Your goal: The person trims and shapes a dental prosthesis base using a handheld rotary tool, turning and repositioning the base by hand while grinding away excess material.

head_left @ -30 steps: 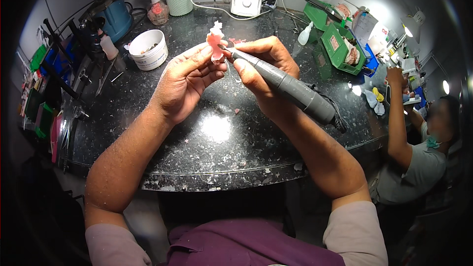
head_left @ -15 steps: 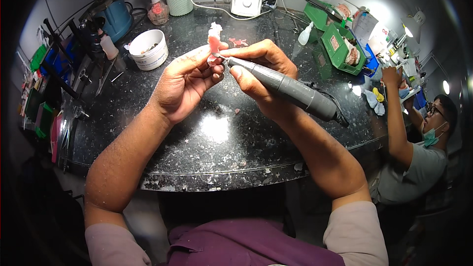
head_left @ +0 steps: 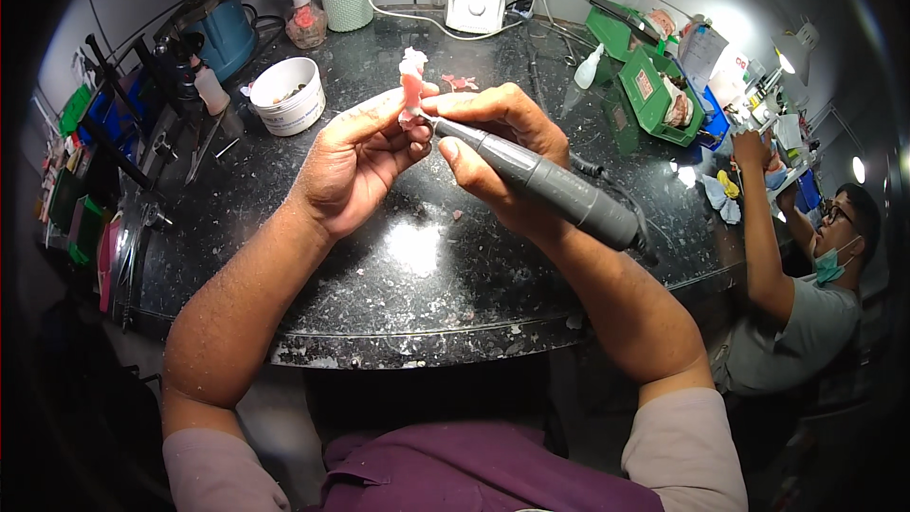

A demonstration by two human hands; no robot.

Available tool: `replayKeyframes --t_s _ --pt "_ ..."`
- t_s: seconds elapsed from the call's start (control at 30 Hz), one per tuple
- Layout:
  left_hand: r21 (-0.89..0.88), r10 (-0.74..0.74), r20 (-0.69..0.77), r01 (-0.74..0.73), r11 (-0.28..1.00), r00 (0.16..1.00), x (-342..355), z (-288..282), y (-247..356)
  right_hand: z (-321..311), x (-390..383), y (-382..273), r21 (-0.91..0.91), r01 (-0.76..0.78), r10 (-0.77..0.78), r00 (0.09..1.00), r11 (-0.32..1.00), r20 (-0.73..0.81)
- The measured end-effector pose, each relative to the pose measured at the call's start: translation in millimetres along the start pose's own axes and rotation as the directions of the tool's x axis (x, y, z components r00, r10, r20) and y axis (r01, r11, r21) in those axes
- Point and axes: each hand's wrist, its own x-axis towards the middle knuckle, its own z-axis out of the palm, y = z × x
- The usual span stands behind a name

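Observation:
Over the middle of the dark bench, my left hand point(head_left: 355, 156) pinches a small pink-and-white denture piece point(head_left: 411, 90) between thumb and fingers, with its white part pointing up. My right hand point(head_left: 512, 142) is wrapped round a dark grey rotary handpiece point(head_left: 540, 180), held like a pen. The handpiece's tip meets the lower end of the denture piece, close to my left fingertips; whether it touches cannot be made out. Its cable runs off from the back end, near my right forearm. Thin pink scraps point(head_left: 459, 82) lie on the bench just behind my hands.
A white tub point(head_left: 287, 118) with small bits stands at left, near a blue machine point(head_left: 223, 43). At the back are a pale green basket point(head_left: 346, 5) and a white control box point(head_left: 474, 5). Green trays point(head_left: 637, 100) with dental models sit at right; a co-worker point(head_left: 796, 303) works beyond.
The back end of the handpiece has swung down and toward me, so it slopes more steeply. The denture piece has turned slightly in my left fingers.

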Motion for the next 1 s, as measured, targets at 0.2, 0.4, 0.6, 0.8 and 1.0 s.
replayKeyframes --t_s 0.2,0.4,0.6,0.8,1.0 --pt "0.070 0.020 -0.006 -0.019 0.997 1.000 1.0 -4.0 -3.8 -2.8 -0.9 0.9 0.016 -0.037 0.037 0.999 0.999 0.008" --pt "0.123 0.021 -0.010 -0.020 0.992 1.000 0.2 -3.2 0.3 -4.9 3.1 -3.6 0.006 -0.016 0.016 1.000 1.000 0.019" --pt "0.143 0.033 -0.035 -0.028 0.989 0.999 2.7 -6.3 -1.1 -13.0 3.9 -1.7 -0.027 -0.038 0.039 0.999 0.999 0.027" --pt "0.145 0.022 0.001 -0.022 0.989 1.000 2.7 -11.4 1.1 -14.3 5.0 -0.5 -0.010 -0.056 0.056 0.997 0.998 0.043" --pt "0.130 0.031 -0.002 -0.030 0.991 1.000 2.8 -8.6 0.3 -13.0 4.6 -1.8 0.054 -0.066 0.064 0.997 0.996 0.052"
